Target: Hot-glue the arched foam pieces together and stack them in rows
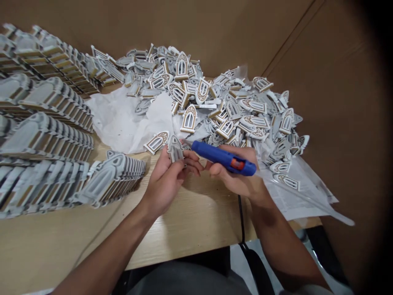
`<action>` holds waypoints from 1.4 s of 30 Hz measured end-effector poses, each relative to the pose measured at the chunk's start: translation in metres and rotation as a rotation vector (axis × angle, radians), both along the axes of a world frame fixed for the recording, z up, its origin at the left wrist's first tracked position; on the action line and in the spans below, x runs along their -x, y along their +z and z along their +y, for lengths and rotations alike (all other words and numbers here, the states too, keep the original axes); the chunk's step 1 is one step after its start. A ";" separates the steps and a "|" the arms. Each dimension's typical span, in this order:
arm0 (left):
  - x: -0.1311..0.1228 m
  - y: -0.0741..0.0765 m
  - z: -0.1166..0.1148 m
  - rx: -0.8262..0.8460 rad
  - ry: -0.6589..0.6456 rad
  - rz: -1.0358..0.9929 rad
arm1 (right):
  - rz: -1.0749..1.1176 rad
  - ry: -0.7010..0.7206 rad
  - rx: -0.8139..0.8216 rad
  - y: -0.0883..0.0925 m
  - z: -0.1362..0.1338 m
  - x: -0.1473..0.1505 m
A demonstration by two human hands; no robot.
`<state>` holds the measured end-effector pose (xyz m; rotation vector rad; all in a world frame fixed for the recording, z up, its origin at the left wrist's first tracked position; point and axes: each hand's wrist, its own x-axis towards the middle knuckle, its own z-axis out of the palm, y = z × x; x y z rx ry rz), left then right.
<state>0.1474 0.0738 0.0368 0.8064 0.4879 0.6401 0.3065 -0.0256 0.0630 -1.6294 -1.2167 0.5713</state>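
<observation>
My left hand (pixel 167 180) grips a small arched window piece (pixel 176 149) between thumb and fingers, its plain grey-white back facing up. In my right hand (pixel 238 174) is a blue glue gun (pixel 222 157), with its nozzle pointing left at the edge of that piece. A long clear glue stick (pixel 316 205) sticks out behind the gun to the right. Just beyond my left fingers lies another window piece (pixel 157 141), its gold-patterned front up. Whether the nozzle touches the held piece, I cannot tell.
A loose heap of white and gold window pieces (pixel 188 119) covers the back of the table (pixel 190 221), partly on white plastic sheeting (pixel 115 119). Neat stacked rows (pixel 46 135) stand at the left. A black cord (pixel 241 221) hangs over the front edge. Brown cardboard walls (pixel 221 37) rise behind.
</observation>
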 end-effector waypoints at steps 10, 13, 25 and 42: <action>0.002 0.000 -0.001 0.011 0.056 0.119 | -0.158 0.093 0.068 -0.009 0.002 -0.003; 0.002 0.000 -0.002 0.021 0.065 0.114 | -0.148 0.110 0.064 -0.009 0.003 -0.002; 0.005 -0.001 -0.003 -0.036 0.025 0.141 | -0.213 0.116 0.048 -0.004 0.004 0.000; 0.007 -0.004 -0.004 -0.162 0.049 0.202 | -0.204 0.108 0.144 -0.005 0.003 0.001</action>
